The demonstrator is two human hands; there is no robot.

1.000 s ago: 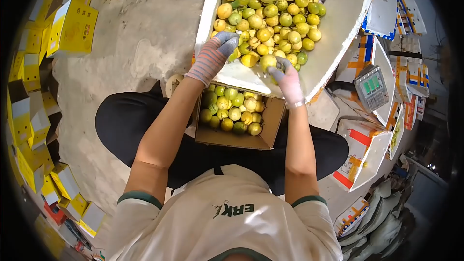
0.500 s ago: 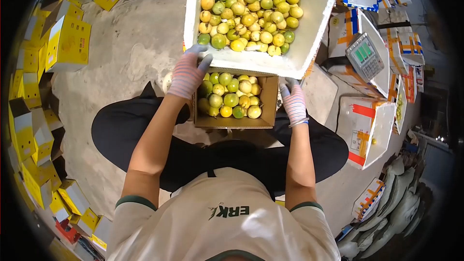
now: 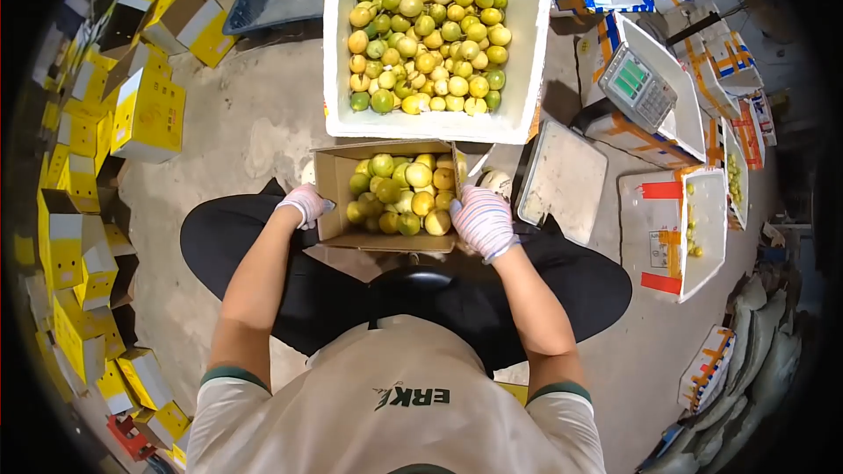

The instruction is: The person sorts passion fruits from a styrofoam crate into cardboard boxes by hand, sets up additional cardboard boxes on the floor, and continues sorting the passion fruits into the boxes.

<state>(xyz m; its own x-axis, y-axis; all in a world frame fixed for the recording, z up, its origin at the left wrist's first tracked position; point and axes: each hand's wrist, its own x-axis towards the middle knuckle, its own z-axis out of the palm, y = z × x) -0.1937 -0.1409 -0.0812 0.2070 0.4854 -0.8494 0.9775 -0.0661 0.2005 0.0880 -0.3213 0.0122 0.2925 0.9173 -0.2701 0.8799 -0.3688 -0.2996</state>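
The left hand and the right hand are gloved in white striped with pink, while the carton is coloured plain brown and its fruit is tinted yellow and green. Yellow and green are likewise mixed in the fruit pile, which is framed by the white of the foam box. The beige shirt is trimmed and lettered in dark green, the trousers are seen as black, the yellow boxes are printed with small darker marks, and the scale display is lit green.
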